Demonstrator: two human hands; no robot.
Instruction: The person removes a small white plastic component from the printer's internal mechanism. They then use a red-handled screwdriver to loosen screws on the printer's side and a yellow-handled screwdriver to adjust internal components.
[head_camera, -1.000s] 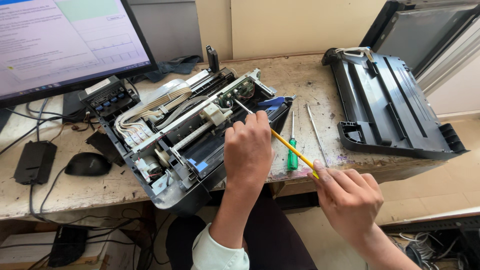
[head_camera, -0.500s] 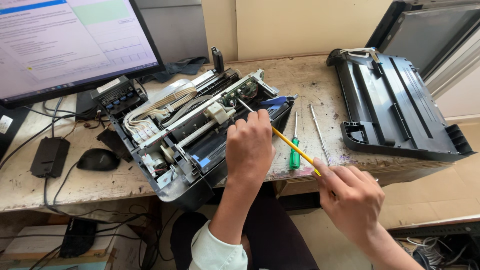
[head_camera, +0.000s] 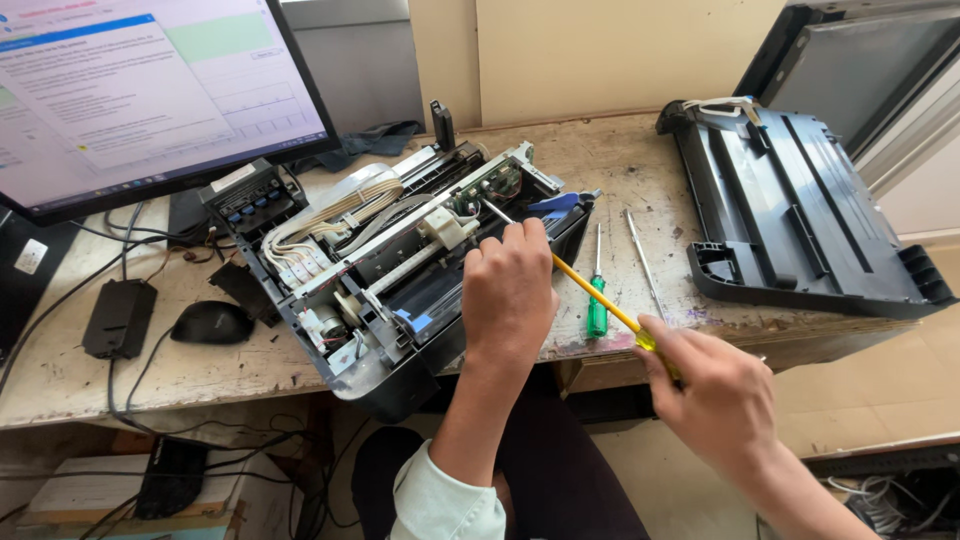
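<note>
An opened printer chassis (head_camera: 400, 270), its cover removed and its boards, ribbon cables and rails exposed, is seen lying at an angle on a worn wooden table (head_camera: 620, 160), with its near corner hanging past the table's front edge. The left hand (head_camera: 508, 295) is laid on the near right part of the chassis, fingers curled down over the frame, so that the body is steadied. A long screwdriver (head_camera: 590, 290) with a yellow shaft is held in the closed right hand (head_camera: 720, 400), which is off the table in front of the chassis; its metal tip is brought to the green circuit board at the far right of the chassis. A green-handled screwdriver (head_camera: 597, 300) and a thin metal rod (head_camera: 645, 265) are lying just right of the chassis, and a black plastic cover (head_camera: 800, 220) is set well to the right. A monitor (head_camera: 150, 100), a black mouse (head_camera: 212, 322) and a small black adapter (head_camera: 120, 318) are placed to the left. The chassis is judged stiff but fairly heavy (and fragile where cables and boards lie bare), so it is best gripped by the outer frame, never by the ribbon cables
</note>
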